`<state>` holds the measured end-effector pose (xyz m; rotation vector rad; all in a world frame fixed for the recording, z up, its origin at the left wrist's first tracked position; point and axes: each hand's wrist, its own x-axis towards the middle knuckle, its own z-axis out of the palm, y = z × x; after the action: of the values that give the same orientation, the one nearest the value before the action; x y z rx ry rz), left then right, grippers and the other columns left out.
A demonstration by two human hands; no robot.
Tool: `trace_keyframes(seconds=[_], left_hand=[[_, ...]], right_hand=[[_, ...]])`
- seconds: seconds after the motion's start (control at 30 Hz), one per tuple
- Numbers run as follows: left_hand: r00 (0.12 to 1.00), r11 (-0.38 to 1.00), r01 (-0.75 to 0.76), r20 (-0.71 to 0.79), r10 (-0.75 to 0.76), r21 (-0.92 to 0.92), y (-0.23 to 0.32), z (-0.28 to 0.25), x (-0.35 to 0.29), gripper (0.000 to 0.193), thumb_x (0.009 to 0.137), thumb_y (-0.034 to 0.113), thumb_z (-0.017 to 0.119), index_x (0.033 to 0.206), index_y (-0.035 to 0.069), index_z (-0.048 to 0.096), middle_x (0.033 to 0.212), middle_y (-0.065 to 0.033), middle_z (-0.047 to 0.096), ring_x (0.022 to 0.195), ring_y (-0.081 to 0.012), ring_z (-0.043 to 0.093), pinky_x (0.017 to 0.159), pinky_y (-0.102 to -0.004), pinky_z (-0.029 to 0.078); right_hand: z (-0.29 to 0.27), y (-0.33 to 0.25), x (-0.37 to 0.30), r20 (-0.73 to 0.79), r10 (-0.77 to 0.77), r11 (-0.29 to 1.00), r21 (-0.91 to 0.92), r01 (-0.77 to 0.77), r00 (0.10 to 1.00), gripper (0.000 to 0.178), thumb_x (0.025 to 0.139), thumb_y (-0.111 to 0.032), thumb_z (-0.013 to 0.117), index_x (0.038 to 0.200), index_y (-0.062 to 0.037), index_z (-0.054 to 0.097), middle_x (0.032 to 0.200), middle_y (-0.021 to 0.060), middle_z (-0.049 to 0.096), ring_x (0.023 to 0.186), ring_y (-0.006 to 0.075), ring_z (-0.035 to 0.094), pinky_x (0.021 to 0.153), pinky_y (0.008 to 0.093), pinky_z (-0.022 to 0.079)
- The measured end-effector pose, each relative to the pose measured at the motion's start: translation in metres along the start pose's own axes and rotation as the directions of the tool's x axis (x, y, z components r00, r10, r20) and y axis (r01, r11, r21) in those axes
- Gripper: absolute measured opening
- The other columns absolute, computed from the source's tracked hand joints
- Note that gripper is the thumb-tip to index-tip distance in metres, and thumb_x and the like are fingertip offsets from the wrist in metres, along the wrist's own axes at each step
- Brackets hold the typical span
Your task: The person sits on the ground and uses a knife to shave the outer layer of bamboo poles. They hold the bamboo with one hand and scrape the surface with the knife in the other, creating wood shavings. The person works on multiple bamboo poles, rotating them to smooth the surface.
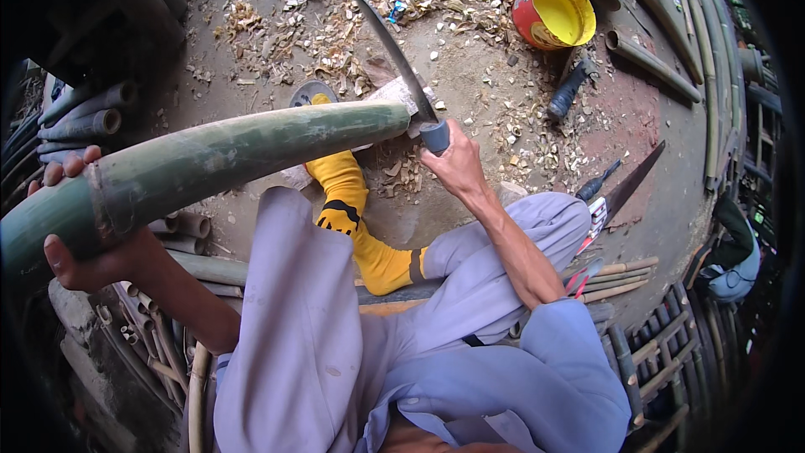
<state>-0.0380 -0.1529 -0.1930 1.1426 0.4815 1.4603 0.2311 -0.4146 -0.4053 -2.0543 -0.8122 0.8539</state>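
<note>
A thick green bamboo pole slants across from the left edge, and its cut end lies near the middle. My left hand is wrapped round the pole from below, with fingertips showing over its far side. My right hand is closed on the grey collared handle of a machete. The curved blade points up and away, its base close beside the pole's cut end. Whether the blade touches the bamboo I cannot tell. Below the pole, my foot in a yellow sock rests on the ground.
Wood chips litter the ground ahead. A red bucket with a yellow inside stands at the far right, near a dark-handled tool. A handsaw lies by my right knee. Bamboo poles are stacked on both sides.
</note>
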Motion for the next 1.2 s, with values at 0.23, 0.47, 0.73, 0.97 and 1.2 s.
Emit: trace_keyframes(seconds=[0.23, 0.47, 0.73, 0.97, 1.2], left_hand=[[0.998, 1.0, -0.018, 0.06, 0.018, -0.002, -0.003, 0.01, -0.003, 0.064, 0.063, 0.035, 0.059, 0.113, -0.001, 0.045, 0.102, -0.0157, 0.046, 0.096, -0.0289, 0.047, 0.093, -0.0494, 0.036], [0.922, 0.993, 0.108, -0.37, -0.116, -0.041, -0.035, -0.013, -0.008, 0.055, 0.072, 0.038, 0.062, 0.108, -0.003, 0.053, 0.096, -0.0168, 0.059, 0.092, -0.0317, 0.058, 0.092, -0.0465, 0.045], [0.571, 0.722, 0.522, -0.442, -0.692, -0.454, -0.156, -0.021, -0.087, 0.064, 0.075, 0.045, 0.07, 0.118, 0.003, 0.048, 0.111, -0.0159, 0.059, 0.101, -0.0287, 0.058, 0.096, -0.0429, 0.044], [0.928, 0.148, -0.352, 0.365, -0.07, 0.924, -0.143, 0.027, -0.092, 0.052, 0.065, 0.019, 0.079, 0.11, 0.006, 0.057, 0.089, -0.0097, 0.065, 0.08, -0.0242, 0.064, 0.081, -0.0341, 0.05], [0.847, 0.45, -0.382, 0.5, -0.18, 0.808, -0.173, 0.011, -0.007, 0.05, 0.064, 0.019, 0.078, 0.108, 0.008, 0.059, 0.085, -0.0123, 0.068, 0.076, -0.0237, 0.068, 0.07, -0.0375, 0.057]], right_hand=[[0.014, 0.04, 0.004, 0.087, 0.025, 0.989, -0.147, -0.012, 0.996, 0.029, 0.073, -0.011, 0.069, 0.095, -0.0012, 0.053, 0.072, 0.0155, 0.065, 0.066, 0.03, 0.068, 0.06, 0.0396, 0.056], [0.008, 0.018, -0.015, 0.161, 0.293, 0.889, 0.315, -0.331, 0.942, 0.024, 0.073, -0.006, 0.067, 0.092, -0.0004, 0.054, 0.058, 0.0045, 0.055, 0.041, 0.0131, 0.055, 0.036, 0.029, 0.043], [-0.002, -0.03, 0.027, 0.146, 0.067, 0.92, 0.375, -0.118, 0.987, 0.023, 0.076, -0.005, 0.07, 0.083, -0.0018, 0.048, 0.058, 0.0034, 0.054, 0.041, 0.0122, 0.053, 0.036, 0.0272, 0.043], [-0.036, -0.044, 0.045, 0.067, 0.144, 0.881, 0.446, -0.158, 0.987, 0.024, 0.077, -0.007, 0.071, 0.088, -0.0015, 0.049, 0.06, 0.0042, 0.056, 0.043, 0.0121, 0.055, 0.039, 0.0255, 0.044], [-0.043, -0.122, 0.044, 0.013, -0.135, 0.895, 0.43, 0.116, 0.991, 0.03, 0.077, -0.013, 0.073, 0.095, -0.0049, 0.05, 0.066, 0.0026, 0.056, 0.051, 0.0106, 0.056, 0.046, 0.0254, 0.045]])
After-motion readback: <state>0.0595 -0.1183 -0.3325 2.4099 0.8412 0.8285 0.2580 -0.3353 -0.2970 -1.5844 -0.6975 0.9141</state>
